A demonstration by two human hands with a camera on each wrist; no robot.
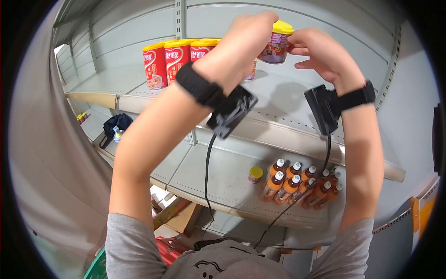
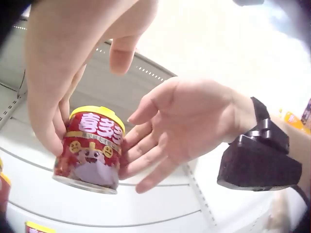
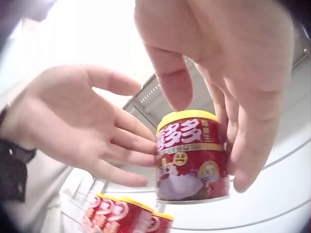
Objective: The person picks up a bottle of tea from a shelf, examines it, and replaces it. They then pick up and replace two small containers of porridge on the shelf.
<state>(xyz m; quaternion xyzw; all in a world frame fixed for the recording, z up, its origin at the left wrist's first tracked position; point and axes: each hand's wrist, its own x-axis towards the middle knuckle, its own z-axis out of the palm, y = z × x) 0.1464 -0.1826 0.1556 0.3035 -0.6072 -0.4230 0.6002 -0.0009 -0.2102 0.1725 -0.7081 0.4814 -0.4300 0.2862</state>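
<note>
A small can with a yellow lid and a red label (image 1: 277, 44) is held up over the upper shelf between my two hands, its lid uppermost. Straight fingers of my left hand (image 1: 248, 44) press its left side. From the right, the fingertips of my right hand (image 1: 323, 53) meet the can (image 3: 192, 155), the palm spread and the thumb apart. In the left wrist view, the can's printed front (image 2: 92, 150) faces the camera between both sets of fingers. Behind my left wrist, another small can (image 1: 252, 72) stands on the shelf, mostly hidden.
Taller red cans with yellow lids (image 1: 155, 67) line the upper shelf (image 1: 297, 107) at left. Below, a small yellow-lidded can (image 1: 255, 175) stands beside several orange drink bottles (image 1: 287, 186). A dark cloth bundle (image 1: 117, 125) lies at the lower left. Cables hang from both wrist cameras.
</note>
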